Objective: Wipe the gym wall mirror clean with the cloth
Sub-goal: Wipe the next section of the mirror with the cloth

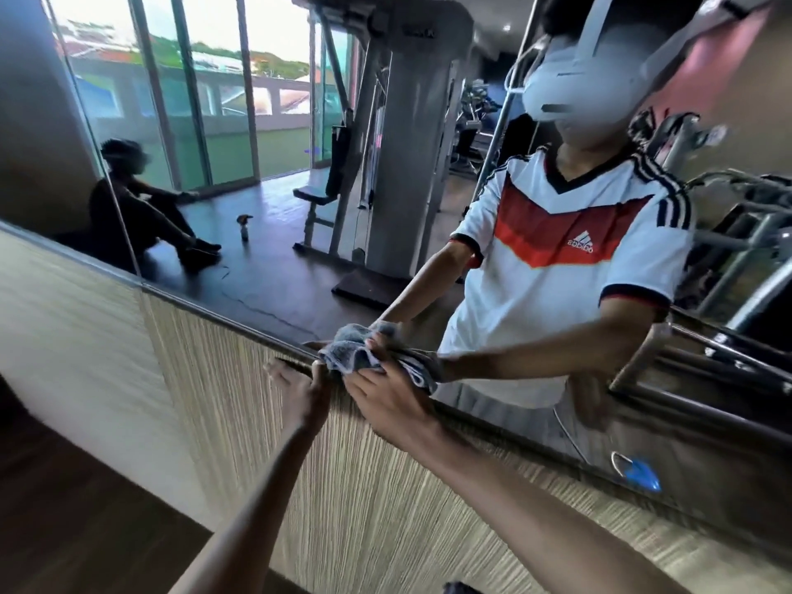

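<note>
Item: grey cloth (343, 358), bunched against the lower edge of the wall mirror (265, 267).
Right hand (385, 392): we grip the cloth, fingers curled round it.
Left hand (300, 385): fingertips at the mirror's bottom rail beside the cloth; we cannot tell whether they pinch it.

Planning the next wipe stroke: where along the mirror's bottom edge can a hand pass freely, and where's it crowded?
Free: the bottom edge left of the left hand, up to the seam; also the edge to the right of the right hand. Crowded: mid-edge, where both hands and the bunched cloth sit together.
</note>
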Motion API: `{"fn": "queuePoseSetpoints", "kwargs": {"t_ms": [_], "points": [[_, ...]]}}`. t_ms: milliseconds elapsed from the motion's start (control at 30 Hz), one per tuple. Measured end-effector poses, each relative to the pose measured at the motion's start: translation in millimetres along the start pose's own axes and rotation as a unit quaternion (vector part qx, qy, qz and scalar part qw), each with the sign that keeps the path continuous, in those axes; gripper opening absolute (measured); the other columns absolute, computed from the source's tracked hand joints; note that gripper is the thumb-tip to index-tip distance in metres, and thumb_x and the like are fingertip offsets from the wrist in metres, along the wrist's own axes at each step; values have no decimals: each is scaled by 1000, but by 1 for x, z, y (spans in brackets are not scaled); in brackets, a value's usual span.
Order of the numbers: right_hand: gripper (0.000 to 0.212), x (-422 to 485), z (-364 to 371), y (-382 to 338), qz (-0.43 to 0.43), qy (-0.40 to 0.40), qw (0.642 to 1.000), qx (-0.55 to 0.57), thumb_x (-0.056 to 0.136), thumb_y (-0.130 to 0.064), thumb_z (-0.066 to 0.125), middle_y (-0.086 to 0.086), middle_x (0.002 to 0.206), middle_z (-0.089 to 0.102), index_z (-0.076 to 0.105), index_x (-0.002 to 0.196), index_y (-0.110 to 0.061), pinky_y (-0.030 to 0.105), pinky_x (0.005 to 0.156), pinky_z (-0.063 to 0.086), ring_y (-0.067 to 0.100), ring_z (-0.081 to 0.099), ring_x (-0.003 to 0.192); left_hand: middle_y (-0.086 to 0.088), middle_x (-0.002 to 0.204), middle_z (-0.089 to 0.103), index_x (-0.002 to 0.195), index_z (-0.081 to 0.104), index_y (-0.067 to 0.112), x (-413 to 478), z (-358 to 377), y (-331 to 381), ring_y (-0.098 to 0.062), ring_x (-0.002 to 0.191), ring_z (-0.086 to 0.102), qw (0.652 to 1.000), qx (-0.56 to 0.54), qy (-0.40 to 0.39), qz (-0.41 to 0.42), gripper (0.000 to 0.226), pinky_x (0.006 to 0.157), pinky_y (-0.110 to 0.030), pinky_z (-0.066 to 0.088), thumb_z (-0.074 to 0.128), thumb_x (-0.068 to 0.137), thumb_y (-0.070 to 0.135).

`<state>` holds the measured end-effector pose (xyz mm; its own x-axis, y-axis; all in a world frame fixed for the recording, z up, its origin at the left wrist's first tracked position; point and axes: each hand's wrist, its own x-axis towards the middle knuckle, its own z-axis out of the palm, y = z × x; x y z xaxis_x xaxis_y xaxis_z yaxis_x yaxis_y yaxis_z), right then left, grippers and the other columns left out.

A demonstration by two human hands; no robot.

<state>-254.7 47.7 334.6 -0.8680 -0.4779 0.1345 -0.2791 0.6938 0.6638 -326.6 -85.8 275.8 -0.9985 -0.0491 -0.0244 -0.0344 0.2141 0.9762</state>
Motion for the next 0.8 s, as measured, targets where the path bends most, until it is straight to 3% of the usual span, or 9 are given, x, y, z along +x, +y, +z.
{"fn": "queuePoseSetpoints", "kwargs": {"t_ms": [133,233,367,467,600,667,733,800], "points": [[56,-11,2,-3,8,-2,999,45,85,-9,28,-8,110,73,72,119,-14,46,121,12,11,66,106,-27,157,-30,153,11,-10,7,7,-8,-24,148,-28,998,58,10,8,107,110,-23,-7,12,81,69],[47,-55,16,9,23,40,998,42,85,-9,44,-7,115,72,69,124,-15,47,118,20,12,67,106,-24,160,-26,155,-8,-6,5,8,-4,-26,151,-21,999,31,20,-10,99,120,-31,4,18,84,59],[52,-122,31,28,48,67,996,26,86,-8,37,-3,116,73,65,130,-12,49,113,24,16,70,96,-24,160,-24,151,-15,-10,3,3,-2,-29,151,-19,999,51,-1,-9,78,122,-35,7,28,107,39],[53,-134,23,30,87,68,993,35,81,-9,40,-4,110,75,70,124,-14,41,100,32,13,71,84,-26,158,-28,149,-19,-11,3,-3,0,-31,150,-22,998,57,-38,-7,76,122,-38,7,30,108,31],[52,-78,18,12,67,63,996,16,83,-10,39,-2,124,69,68,126,-13,46,116,22,14,67,107,-30,154,-33,146,-23,-12,8,-11,0,-34,147,-29,995,57,-85,-15,81,120,-32,-7,33,108,32],[52,-38,9,1,42,40,998,13,82,-12,42,-2,127,68,67,128,-12,47,120,17,13,64,113,-32,152,-34,147,-21,-13,9,-13,4,-36,146,-31,993,48,-99,-42,91,117,-29,-13,35,104,45],[53,-5,-7,-7,24,-25,999,12,83,-17,44,-2,132,65,64,131,-12,48,123,9,13,61,119,-33,153,-32,148,-19,-13,14,-15,6,-38,147,-28,993,44,-99,-54,99,117,-29,-12,38,98,51],[54,3,-15,-8,26,-57,998,25,84,-19,40,-3,131,65,63,133,-12,48,124,5,13,62,116,-35,157,-21,148,-14,-16,14,-13,14,-40,150,-17,996,23,-49,-65,91,120,-31,-5,45,103,38]]}}
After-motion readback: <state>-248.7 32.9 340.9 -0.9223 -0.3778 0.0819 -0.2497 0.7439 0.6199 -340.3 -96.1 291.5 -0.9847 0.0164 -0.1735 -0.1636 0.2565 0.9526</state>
